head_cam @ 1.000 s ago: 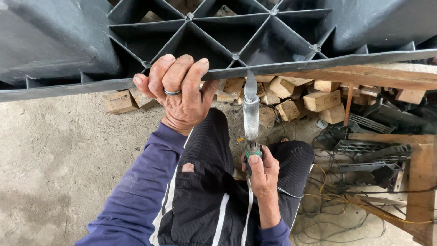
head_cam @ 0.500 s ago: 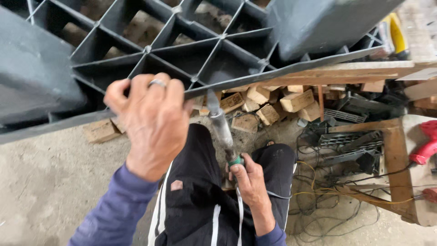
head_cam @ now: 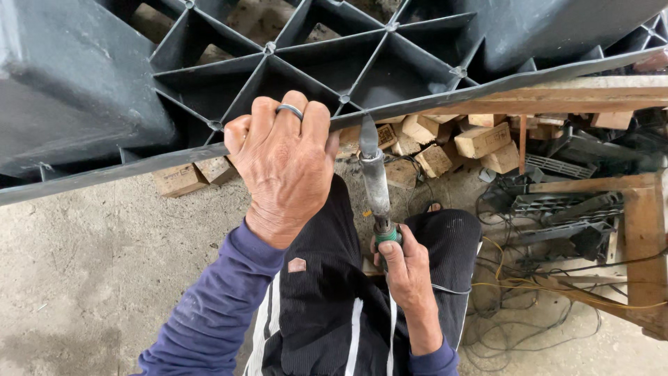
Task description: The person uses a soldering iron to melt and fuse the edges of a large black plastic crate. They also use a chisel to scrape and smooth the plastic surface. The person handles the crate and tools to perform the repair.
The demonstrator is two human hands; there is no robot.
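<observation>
While the rim of the big grey plastic frame (head_cam: 445, 90) is gripped by the left hand (head_cam: 285, 163), a hot iron tool (head_cam: 376, 184), clasped in the right hand (head_cam: 407, 271), is pressed to that rim, so the mending looks only partly done.

Your left hand's (head_cam: 285, 163) fingertips curl over the black ribbed panel's (head_cam: 390, 63) rim, out of sight. The panel runs past the top and both side edges. Your right hand (head_cam: 407, 268) covers the tool's (head_cam: 376, 184) green handle; its tip hides behind the rim.
</observation>
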